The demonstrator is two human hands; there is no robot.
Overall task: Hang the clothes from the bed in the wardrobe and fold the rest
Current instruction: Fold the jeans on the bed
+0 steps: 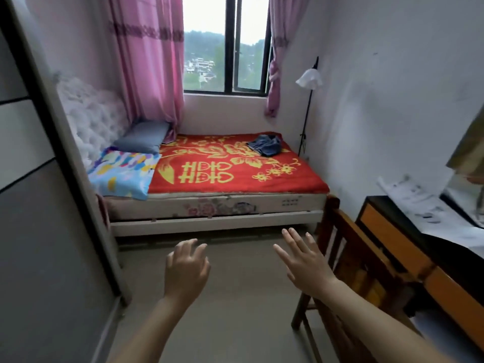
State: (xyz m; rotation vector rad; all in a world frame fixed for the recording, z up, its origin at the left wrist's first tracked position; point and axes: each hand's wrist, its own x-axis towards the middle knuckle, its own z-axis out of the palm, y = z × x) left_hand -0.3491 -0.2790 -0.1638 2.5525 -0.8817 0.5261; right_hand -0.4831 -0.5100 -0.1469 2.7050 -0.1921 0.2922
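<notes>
A crumpled blue garment (265,144) lies on the far right part of the bed (217,205), on a red blanket (235,171) with yellow flowers. The wardrobe (39,205) with grey sliding doors fills the left edge of the view. My left hand (186,271) and my right hand (305,263) are stretched out over the floor in front of the bed, fingers relaxed and spread, holding nothing. Both hands are well short of the bed.
A wooden chair (351,258) stands close on the right, beside a dark desk (419,244) with orange drawers and papers. A grey pillow (144,136) and a colourful pillow (123,171) lie at the headboard. A floor lamp (309,79) stands by the right wall.
</notes>
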